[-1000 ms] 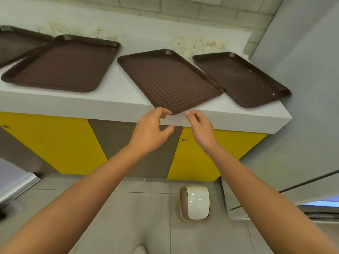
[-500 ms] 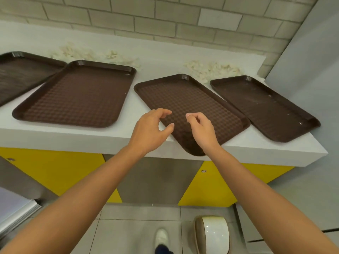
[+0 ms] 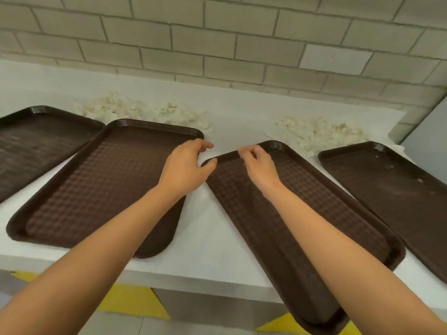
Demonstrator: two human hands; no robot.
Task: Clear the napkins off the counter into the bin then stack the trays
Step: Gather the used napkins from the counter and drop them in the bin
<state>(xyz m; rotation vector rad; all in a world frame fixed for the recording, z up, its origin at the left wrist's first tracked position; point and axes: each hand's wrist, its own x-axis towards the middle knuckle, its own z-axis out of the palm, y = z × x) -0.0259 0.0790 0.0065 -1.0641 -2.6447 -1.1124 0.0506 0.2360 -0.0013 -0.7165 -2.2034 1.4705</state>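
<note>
- Beige brick wall [image 3: 217,44] runs behind a white tabletop [image 3: 242,110], with yellow cabinet panels [image 3: 130,303] below its front edge
- Far left, a brown tray [image 3: 36,146] lies flat, partly cut off by the frame
- Just beside it lies a second brown tray [image 3: 96,189] with a waffle-patterned floor, set at a slant, its near corner at the tabletop's front edge
- Behind these two, near the wall, lies a heap of crumpled white napkins [image 3: 145,114]
- The left hand [image 3: 186,168] hovers over the far right corner of the second tray, released, fingers loosely bent and thumb spread, holding nothing; its thumb tip is close to the next tray's corner
- A third brown tray [image 3: 251,228] lies slanted in the middle, its near end sticking out past the tabletop's front edge
- The right hand [image 3: 256,165] is over this tray's far short rim with fingers curled; I cannot tell whether it is grasping the rim or merely above it
- Another heap of napkins [image 3: 321,134] sits near the wall, behind the third tray's far corner
- Far right, a fourth brown tray [image 3: 391,189] lies flat, with pale specks on its floor
</note>
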